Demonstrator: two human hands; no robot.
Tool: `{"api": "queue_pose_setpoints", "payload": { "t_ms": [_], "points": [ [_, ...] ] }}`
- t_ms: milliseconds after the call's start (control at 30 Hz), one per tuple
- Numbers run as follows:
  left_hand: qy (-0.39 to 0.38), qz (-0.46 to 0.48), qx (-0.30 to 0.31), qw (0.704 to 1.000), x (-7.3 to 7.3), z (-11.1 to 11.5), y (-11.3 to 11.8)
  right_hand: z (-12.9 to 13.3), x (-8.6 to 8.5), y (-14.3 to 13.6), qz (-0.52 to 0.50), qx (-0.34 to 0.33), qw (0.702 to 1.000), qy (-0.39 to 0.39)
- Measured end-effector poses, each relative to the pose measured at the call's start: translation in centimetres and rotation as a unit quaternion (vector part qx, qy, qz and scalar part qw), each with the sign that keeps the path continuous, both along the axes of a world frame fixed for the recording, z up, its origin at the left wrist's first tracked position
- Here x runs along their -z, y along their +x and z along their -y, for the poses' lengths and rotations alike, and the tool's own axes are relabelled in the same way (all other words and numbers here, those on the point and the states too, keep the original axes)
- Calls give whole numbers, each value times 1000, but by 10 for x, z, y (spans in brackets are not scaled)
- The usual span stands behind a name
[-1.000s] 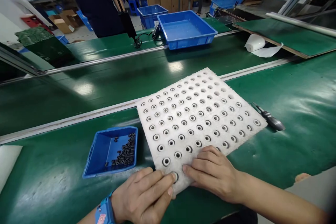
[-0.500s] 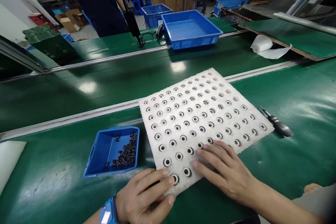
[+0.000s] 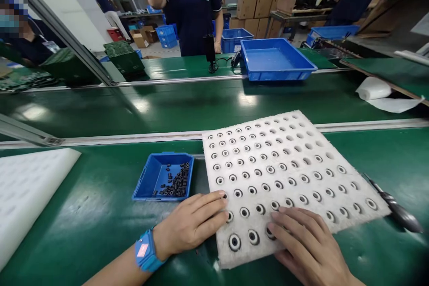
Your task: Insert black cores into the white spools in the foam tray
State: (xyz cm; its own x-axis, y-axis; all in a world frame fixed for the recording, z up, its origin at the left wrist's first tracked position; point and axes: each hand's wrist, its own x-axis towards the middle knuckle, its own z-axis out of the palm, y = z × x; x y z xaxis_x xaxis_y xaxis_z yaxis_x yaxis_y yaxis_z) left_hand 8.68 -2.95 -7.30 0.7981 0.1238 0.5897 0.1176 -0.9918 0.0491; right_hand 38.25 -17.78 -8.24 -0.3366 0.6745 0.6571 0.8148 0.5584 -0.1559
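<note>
A white foam tray with rows of round holes lies at an angle on the green bench. White rings with dark centres sit in many holes; several holes toward the far right hold none. My left hand, with a blue wristband, rests its outstretched fingertips on the tray's left edge beside the rings. Over the tray's front edge lies my right hand, fingers extended across the front rows, thumb low at the edge. Neither hand shows anything held. A blue bin of small black cylindrical parts stands left of the tray.
A screwdriver-like tool with a black handle lies against the tray's right side. Another white foam sheet is at the left. Beyond the belt are a large blue crate, green board stacks and a standing person.
The view has swung left and up. My left hand has moved from the tray's front-left corner farther along its left edge. My right hand stays over the front rows.
</note>
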Motion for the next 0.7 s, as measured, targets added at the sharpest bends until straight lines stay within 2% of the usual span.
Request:
{"api": "queue_pose_setpoints", "payload": {
  "t_ms": [167,400,567,700],
  "points": [
    [6,34,27,999,3,-3,13,-1,-1,-4,7,16,1000,-24],
    [3,-14,59,998,-20,-7,18,-3,-16,-27,-35,-9,999,-22],
    [-6,-35,74,997,-23,-6,19,-3,-8,-39,-14,-11,1000,6],
    [-1,-47,77,996,-24,-7,21,0,-1,-43,-21,-14,1000,0]
  ]
}}
